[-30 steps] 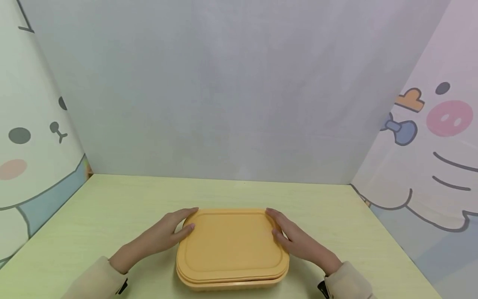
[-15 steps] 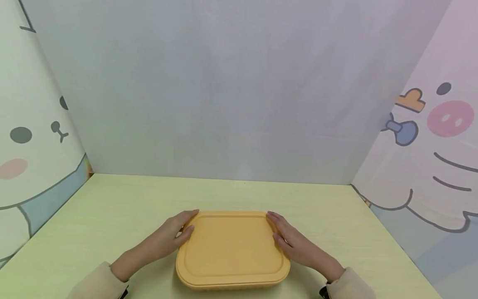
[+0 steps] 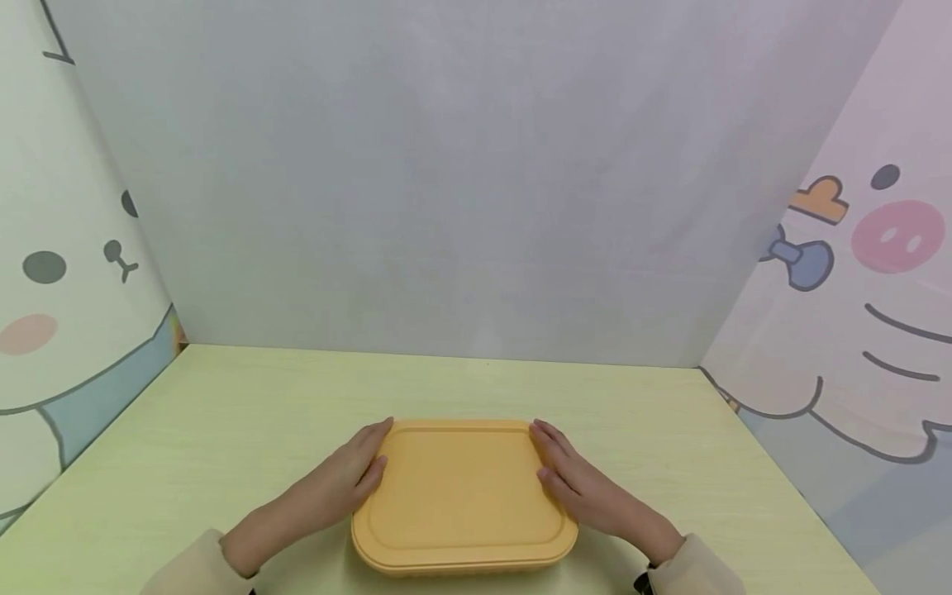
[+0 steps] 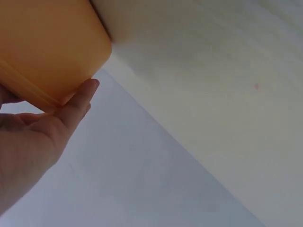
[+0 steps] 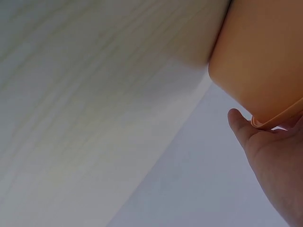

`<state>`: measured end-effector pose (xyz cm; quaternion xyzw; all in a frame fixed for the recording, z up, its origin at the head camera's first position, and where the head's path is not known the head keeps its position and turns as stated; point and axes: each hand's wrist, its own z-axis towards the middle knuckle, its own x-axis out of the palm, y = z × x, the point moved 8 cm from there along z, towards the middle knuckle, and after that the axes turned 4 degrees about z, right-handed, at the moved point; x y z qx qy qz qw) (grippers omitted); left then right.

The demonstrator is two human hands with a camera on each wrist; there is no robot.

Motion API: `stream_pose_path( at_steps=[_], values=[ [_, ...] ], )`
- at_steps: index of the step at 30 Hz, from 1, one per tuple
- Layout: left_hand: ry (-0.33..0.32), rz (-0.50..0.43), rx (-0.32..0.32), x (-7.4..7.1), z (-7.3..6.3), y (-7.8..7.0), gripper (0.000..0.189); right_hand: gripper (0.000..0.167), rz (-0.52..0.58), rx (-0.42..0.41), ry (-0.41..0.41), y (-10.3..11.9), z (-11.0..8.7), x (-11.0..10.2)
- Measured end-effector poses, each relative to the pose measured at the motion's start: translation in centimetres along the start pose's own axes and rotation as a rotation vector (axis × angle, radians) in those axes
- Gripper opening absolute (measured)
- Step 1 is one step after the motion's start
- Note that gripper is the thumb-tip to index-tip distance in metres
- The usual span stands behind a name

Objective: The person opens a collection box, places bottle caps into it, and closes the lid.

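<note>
A yellow-orange plastic storage box (image 4: 52,42) with a rounded rectangular lid (image 3: 467,487) stands at the near middle of the table. The lid sits level, its rim lined up with the box along the front. My left hand (image 3: 338,486) grips the far left corner, thumb on the lid's edge and fingers around the side. At the far right corner my right hand (image 3: 591,494) holds it the same way. From below, the left wrist view shows fingers along the box wall under the rim; in the right wrist view a fingertip reaches past the lid's corner. The box's inside is hidden.
The pale yellow-green table (image 3: 640,413) spreads around the box. A grey curtain (image 3: 476,182) rises along its back edge. Cartoon-printed cloths hang at the left (image 3: 74,207) and right (image 3: 855,330).
The lid's front edge, slightly raised with a dark gap a second ago, has come down level on the box. Both hands have kept to the far corners, with the thumbs shifting slightly.
</note>
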<state>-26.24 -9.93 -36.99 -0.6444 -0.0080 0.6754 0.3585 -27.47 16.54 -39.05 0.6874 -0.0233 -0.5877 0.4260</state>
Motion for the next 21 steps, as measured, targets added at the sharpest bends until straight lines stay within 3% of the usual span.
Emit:
stream_pose_path(
  at_steps=[8, 15, 21],
  values=[
    [-0.042, -0.012, 0.017, 0.4, 0.0, 0.0, 0.046, 0.056, 0.010, 0.041, 0.012, 0.0, -0.1, 0.1],
    [-0.124, 0.024, 0.075, -0.1, 0.5, -0.1, 0.045, 0.050, -0.072, -0.057, -0.082, 0.3, 0.3, -0.3],
    [-0.158, 0.052, 0.074, -0.5, 1.5, 0.5, 0.044, 0.049, -0.101, -0.086, -0.134, 0.3, 1.0, -0.6]
  ],
)
